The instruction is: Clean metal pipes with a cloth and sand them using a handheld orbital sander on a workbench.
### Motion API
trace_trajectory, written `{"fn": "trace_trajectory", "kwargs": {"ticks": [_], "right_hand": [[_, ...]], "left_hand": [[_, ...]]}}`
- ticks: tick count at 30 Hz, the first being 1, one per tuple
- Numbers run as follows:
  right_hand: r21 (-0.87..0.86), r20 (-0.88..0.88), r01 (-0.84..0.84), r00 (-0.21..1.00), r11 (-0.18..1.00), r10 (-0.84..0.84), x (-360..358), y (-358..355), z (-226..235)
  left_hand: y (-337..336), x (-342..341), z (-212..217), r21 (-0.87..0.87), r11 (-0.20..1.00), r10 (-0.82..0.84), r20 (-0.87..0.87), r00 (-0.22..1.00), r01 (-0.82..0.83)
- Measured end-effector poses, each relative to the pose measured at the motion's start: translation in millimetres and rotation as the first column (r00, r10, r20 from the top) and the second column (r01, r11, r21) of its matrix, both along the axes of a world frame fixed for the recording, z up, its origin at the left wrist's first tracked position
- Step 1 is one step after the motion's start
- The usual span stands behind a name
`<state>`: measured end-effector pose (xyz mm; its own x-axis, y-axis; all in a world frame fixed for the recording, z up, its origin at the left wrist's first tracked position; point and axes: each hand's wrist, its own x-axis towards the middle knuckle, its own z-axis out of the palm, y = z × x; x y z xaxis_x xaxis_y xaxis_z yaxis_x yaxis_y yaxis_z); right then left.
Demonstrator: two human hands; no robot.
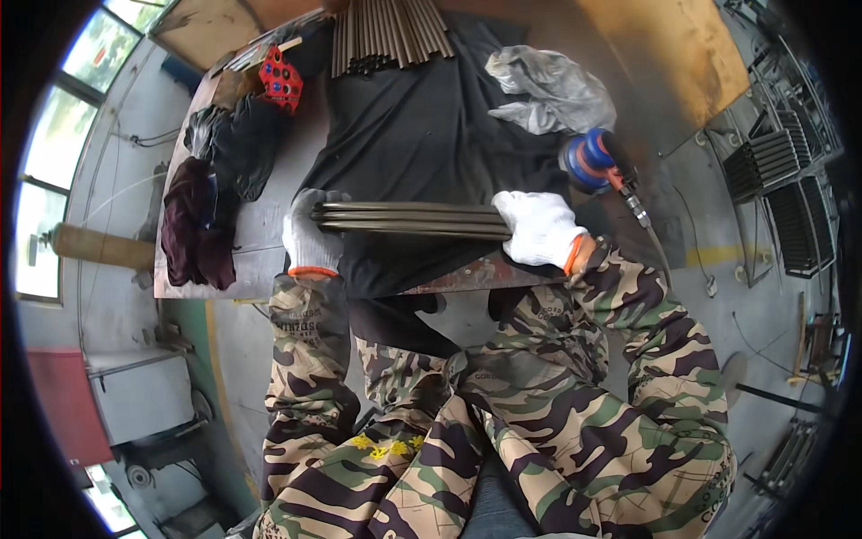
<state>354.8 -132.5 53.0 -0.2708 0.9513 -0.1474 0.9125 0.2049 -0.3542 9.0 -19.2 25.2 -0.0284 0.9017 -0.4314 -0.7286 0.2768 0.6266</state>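
- The bundle of slim metal tubes (413, 221) lies level from left to right over the black cloth (404, 135), near the workbench's (287, 180) front edge and parallel to it.
- Its tubes run straight, snug side by side, dark bronze-brown, with pale streaks of light along them (a rather handsome sheen, from where I stand). Their surface looks smooth; I can't make out an exact count.
- The left hand (312, 234), in a greyish knit glove with an orange cuff, is curled round the left end of the bundle.
- The right hand (539, 229), in a whiter glove, is closed over the other end, hiding the tips.
- Toward the far edge sits a pile of similar tubes (391, 36), in the same brown.
- By the right edge rests a blue-and-red sander (588, 162); crumpled grey sheeting (561, 90) lies toward the far right corner.
- Maroon fabric (193, 225) is heaped at the front left corner.
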Motion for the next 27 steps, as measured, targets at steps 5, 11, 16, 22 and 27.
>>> {"fn": "trace_trajectory", "kwargs": {"ticks": [5,11,16,22,27], "right_hand": [[0.009,0.091,-0.019,0.996,1.000,0.018,5.5,25.4,10.6],[0.047,0.151,-0.092,0.985,0.995,0.084,12.4,66.1,-0.8],[0.310,0.038,-0.165,0.986,0.936,0.161,24.7,59.3,-8.3],[0.315,0.125,-0.005,0.992,0.949,-0.036,40.4,36.5,-44.5],[0.487,-0.161,0.216,0.975,0.847,-0.156,49.6,34.4,-64.9]], "left_hand": [[-2.9,-5.3,-12.9,0.116,0.992,0.040,-0.654,0.756,0.047],[6.1,-3.7,-12.1,0.214,0.877,0.180,-0.976,0.119,0.431],[0.7,1.4,-35.7,0.303,0.595,0.622,-0.760,-0.188,0.745],[-16.2,3.3,-27.8,0.024,0.623,0.487,-0.794,-0.363,0.782],[-23.5,8.6,-22.1,0.029,0.626,0.484,-0.798,-0.359,0.779]]}}
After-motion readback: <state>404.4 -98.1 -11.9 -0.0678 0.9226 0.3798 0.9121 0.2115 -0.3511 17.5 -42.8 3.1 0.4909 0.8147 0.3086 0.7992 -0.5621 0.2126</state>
